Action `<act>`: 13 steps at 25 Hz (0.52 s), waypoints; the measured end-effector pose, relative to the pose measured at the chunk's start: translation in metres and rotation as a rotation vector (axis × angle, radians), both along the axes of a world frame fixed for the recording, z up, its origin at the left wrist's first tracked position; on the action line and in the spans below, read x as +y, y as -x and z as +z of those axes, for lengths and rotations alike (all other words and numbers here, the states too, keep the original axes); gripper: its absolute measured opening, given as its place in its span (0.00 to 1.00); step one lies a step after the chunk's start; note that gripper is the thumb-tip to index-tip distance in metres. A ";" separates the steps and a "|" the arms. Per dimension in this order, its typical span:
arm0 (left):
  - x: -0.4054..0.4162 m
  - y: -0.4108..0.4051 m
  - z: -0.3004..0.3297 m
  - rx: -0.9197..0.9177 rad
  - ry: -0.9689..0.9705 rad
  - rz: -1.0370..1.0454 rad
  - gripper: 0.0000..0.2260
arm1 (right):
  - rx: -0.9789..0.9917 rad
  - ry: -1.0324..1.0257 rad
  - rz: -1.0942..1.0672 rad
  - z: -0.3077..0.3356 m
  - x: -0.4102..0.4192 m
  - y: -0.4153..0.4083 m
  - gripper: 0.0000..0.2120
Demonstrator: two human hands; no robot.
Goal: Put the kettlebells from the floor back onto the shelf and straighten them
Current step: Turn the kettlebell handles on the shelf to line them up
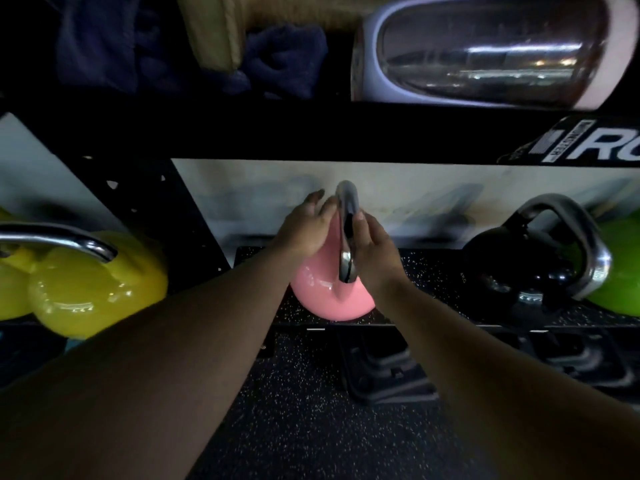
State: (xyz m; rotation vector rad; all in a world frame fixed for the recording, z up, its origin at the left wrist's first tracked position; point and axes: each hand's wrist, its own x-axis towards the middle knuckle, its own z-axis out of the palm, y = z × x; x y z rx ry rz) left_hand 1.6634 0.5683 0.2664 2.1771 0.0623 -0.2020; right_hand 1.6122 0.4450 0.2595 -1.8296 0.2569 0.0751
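Head view showed a pink kettlebell [325,292] on the shelf [433,268] between both hands — left hand [304,226] and right hand [372,251] loosely cupping its chrome handle [347,233], edge-on, running straight away.

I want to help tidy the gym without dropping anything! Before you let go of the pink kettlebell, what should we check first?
1. Pink kettlebell sits on the shelf: ok, its base rests on the speckled mat.
2. Away from the front edge: not ok, it sits close to the lip.
3. Left hand and right hand on the handle: ok, one on each side.
4. Room beside it: ok, gaps to the yellow kettlebell and black kettlebell.
5. Handle lined up with the others: cannot tell; it points front to back.
6. More kettlebells on the floor: cannot tell.
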 end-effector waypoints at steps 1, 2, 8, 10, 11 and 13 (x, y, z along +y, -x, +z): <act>0.014 0.013 0.003 -0.037 -0.071 -0.018 0.21 | -0.036 0.178 -0.026 0.007 -0.003 0.000 0.23; 0.032 0.028 0.006 -0.065 -0.163 -0.054 0.18 | -0.100 0.378 -0.050 0.016 -0.004 0.001 0.21; 0.155 0.096 0.036 -0.187 -0.599 -0.024 0.15 | -0.485 0.772 0.208 0.050 0.085 0.033 0.12; 0.205 0.111 0.041 -0.208 -0.663 0.024 0.16 | -0.495 0.772 0.300 0.054 0.133 0.041 0.13; 0.228 0.117 0.041 -0.213 -0.685 0.033 0.17 | -0.505 0.775 0.340 0.054 0.156 0.043 0.14; 0.273 0.127 0.043 -0.242 -0.706 0.054 0.16 | -0.516 0.792 0.403 0.052 0.201 0.044 0.14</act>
